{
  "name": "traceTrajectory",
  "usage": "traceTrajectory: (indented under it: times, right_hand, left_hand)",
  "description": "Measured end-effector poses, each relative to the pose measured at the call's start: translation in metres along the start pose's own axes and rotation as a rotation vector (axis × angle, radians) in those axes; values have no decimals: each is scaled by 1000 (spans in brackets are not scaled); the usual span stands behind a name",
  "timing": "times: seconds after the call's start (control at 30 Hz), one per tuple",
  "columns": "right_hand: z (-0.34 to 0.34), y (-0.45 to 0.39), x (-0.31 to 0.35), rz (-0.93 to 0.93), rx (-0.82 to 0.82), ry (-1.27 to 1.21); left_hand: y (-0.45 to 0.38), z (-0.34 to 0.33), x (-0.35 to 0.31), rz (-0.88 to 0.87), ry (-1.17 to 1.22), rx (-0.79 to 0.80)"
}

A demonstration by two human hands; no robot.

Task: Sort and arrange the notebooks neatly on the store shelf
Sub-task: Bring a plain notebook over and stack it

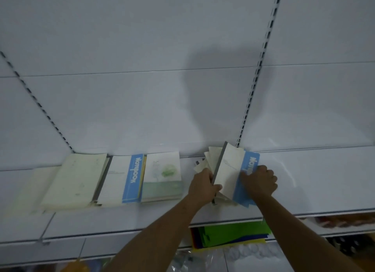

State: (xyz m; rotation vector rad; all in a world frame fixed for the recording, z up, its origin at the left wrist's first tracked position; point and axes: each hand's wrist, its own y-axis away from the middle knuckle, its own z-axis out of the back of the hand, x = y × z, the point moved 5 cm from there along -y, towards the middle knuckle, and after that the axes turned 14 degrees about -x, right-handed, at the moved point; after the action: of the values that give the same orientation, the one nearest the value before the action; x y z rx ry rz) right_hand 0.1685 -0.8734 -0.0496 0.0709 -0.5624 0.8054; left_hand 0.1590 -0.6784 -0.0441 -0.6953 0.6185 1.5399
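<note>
Both hands curled: left hand [204,185] and right hand [260,180] grip notebook stack [230,170], "Notebook" printed on blue band.

1. The shelf [304,180] looks like painted metal, white and smooth, with a soft sheen that catches streaks of light
2. The back panel [142,48] has the same smooth white finish, duller, almost matt
3. The slotted upright [256,76] looks like metal, pale with dark punched slots
4. The notebook stack [231,170] between the hands shows matt cream paper covers, a grey spine strip and a blue band with a slight gloss
5. The cream notebook [75,180] has a matt cover, faintly marked
6. The green-printed notebook [162,176] looks smooth, lightly glossy
7. The coloured sheets [233,235] below look like thin, flat, matt paper or plastic; I cannot tell which
</note>
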Motion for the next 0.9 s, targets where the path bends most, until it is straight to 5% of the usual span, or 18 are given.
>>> traceTrajectory:
  times: [0.17,0.37,0.63,0.9]
  right_hand:
    - [-12,28,59,47,122,-416]
    - [-47,99,146,113,352,-588]
    - [-110,201,226,336,485,-453]
    - [-150,236,251,428,540,-253]
  left_hand:
    - [-5,46,27,56,111,-141]
    - [-9,138,99,158,39,-290]
    - [13,219,199,302,-133,-327]
    - [12,234,240,292,-401,-194]
